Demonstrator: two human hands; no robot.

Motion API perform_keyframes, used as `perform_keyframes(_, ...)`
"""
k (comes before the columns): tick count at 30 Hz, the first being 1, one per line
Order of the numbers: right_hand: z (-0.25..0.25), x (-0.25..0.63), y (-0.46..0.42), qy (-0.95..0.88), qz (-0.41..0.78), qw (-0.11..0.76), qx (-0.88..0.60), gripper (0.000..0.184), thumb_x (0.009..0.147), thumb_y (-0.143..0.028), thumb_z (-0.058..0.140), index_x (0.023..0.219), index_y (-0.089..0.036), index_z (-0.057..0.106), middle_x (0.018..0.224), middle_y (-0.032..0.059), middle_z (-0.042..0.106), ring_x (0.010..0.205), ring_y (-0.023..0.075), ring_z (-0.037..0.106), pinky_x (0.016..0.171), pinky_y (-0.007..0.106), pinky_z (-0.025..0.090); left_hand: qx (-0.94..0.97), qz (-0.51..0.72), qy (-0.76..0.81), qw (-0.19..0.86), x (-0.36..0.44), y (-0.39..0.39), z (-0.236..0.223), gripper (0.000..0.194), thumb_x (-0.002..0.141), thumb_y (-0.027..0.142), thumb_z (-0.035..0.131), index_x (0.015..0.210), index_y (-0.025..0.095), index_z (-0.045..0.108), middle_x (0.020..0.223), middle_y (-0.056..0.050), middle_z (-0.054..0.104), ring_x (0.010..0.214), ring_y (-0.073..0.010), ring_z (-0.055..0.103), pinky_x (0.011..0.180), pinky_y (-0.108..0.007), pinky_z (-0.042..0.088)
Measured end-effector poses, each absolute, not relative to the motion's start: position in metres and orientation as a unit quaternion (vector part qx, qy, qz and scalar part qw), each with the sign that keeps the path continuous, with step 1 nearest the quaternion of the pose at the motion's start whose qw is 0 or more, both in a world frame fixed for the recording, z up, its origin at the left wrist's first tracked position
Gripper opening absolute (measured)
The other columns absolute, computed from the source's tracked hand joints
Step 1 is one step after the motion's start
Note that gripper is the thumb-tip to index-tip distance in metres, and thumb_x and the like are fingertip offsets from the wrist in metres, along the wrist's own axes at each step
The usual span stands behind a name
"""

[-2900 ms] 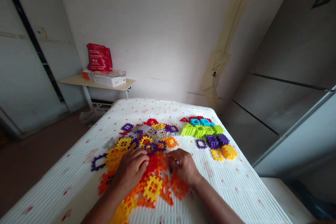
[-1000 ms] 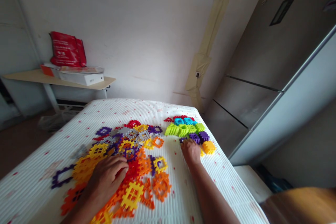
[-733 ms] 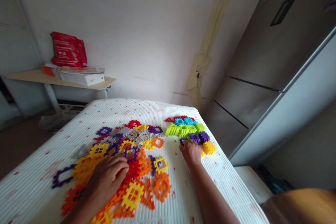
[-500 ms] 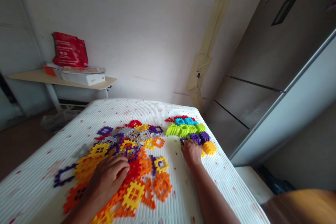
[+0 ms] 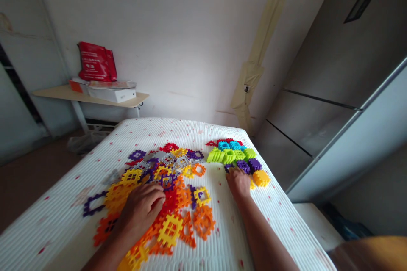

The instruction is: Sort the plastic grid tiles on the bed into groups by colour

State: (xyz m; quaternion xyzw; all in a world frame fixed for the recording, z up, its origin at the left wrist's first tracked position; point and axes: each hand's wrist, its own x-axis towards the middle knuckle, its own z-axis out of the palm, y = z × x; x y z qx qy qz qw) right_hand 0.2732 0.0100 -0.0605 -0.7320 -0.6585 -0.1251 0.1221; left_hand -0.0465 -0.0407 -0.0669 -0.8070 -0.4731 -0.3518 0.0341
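Observation:
A loose heap of flat plastic lattice tiles [image 5: 165,194] in orange, yellow, red, purple and grey covers the near left of a white ribbed table [image 5: 178,129]. My left hand [image 5: 143,207] lies palm down on the heap, fingers curled over red and orange pieces. At the right, stacks sorted by colour stand together: green [image 5: 227,156], cyan [image 5: 230,145], purple [image 5: 249,165] and orange [image 5: 261,178]. My right hand [image 5: 238,182] is reached out to the purple stacks, its fingertips touching a purple piece; whether it grips that piece is hidden.
A wooden shelf [image 5: 92,95] against the back wall carries a red bag [image 5: 97,62] and a white box [image 5: 111,93]. A grey refrigerator [image 5: 333,76] stands close to the table's right side. A single purple frame tile [image 5: 93,203] lies apart at the left.
Since 2.9 s ago my right hand left the heap and reached right to the purple stacks, where it has stayed for the last second. My left hand remains on the heap.

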Motion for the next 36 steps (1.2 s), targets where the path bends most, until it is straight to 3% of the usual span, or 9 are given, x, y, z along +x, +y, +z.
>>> perform_keyframes(5, -0.051, 0.261, 0.001, -0.678, -0.123, 0.169, -0.704, 0.015, 0.084, -0.022, 0.052, 0.084, -0.017, 0.066, 0.081, 0.0069, 0.065, 0.077, 0.0181, 0.060, 0.063, 0.025, 0.038, -0.802, -0.367, -0.470, 0.045, -0.047, -0.040, -0.068, 0.014, 0.079, 0.026, 0.053, 0.074, 0.024, 0.066, 0.084, 0.000, 0.071, 0.082, -0.0174, 0.064, 0.078, -0.030, 0.047)
perform_keyframes(9, -0.046, 0.231, -0.015, -0.764, -0.026, 0.232, -0.602, 0.022, 0.087, -0.034, 0.050, 0.098, -0.020, 0.064, 0.088, 0.0051, 0.064, 0.083, 0.0162, 0.059, 0.070, 0.024, 0.041, -0.792, -0.378, -0.476, 0.054, -0.048, -0.040, -0.068, 0.016, 0.082, 0.027, 0.051, 0.078, 0.024, 0.066, 0.084, 0.000, 0.071, 0.082, -0.0179, 0.064, 0.079, -0.032, 0.047)
perform_keyframes(12, -0.047, 0.206, -0.027, -0.803, 0.011, 0.191, -0.564, 0.031, 0.082, -0.044, 0.055, 0.103, -0.022, 0.063, 0.093, 0.0054, 0.063, 0.088, 0.0191, 0.057, 0.074, 0.027, 0.042, -0.788, -0.385, -0.477, 0.057, -0.050, -0.041, -0.067, 0.017, 0.083, 0.027, 0.050, 0.079, 0.023, 0.066, 0.084, -0.001, 0.071, 0.082, -0.0182, 0.064, 0.078, -0.032, 0.047)
perform_keyframes(15, -0.051, 0.189, -0.035, -0.798, 0.005, 0.137, -0.586, 0.033, 0.077, -0.049, 0.059, 0.095, -0.021, 0.064, 0.093, 0.0067, 0.061, 0.089, 0.0221, 0.055, 0.072, 0.031, 0.041, -0.785, -0.394, -0.474, 0.062, -0.050, -0.042, -0.066, 0.017, 0.083, 0.027, 0.050, 0.080, 0.022, 0.066, 0.084, -0.002, 0.071, 0.081, -0.0181, 0.064, 0.077, -0.032, 0.048)
perform_keyframes(29, -0.049, 0.176, -0.041, -0.796, 0.047, 0.122, -0.591, 0.027, 0.066, -0.027, 0.061, 0.091, -0.017, 0.061, 0.096, 0.0071, 0.060, 0.092, 0.0229, 0.052, 0.077, 0.035, 0.037, -0.788, -0.396, -0.469, 0.049, -0.051, -0.038, -0.072, 0.015, 0.083, 0.029, 0.052, 0.080, 0.023, 0.065, 0.084, -0.001, 0.070, 0.081, -0.0185, 0.064, 0.078, -0.032, 0.048)
perform_keyframes(36, -0.053, 0.164, -0.045, -0.758, 0.029, 0.135, -0.637, 0.026, 0.069, -0.031, 0.061, 0.091, -0.016, 0.060, 0.096, 0.0080, 0.059, 0.093, 0.0248, 0.050, 0.075, 0.038, 0.037, -0.790, -0.397, -0.464, 0.051, -0.051, -0.038, -0.073, 0.014, 0.082, 0.029, 0.052, 0.081, 0.023, 0.065, 0.084, -0.001, 0.070, 0.081, -0.0183, 0.064, 0.078, -0.032, 0.048)
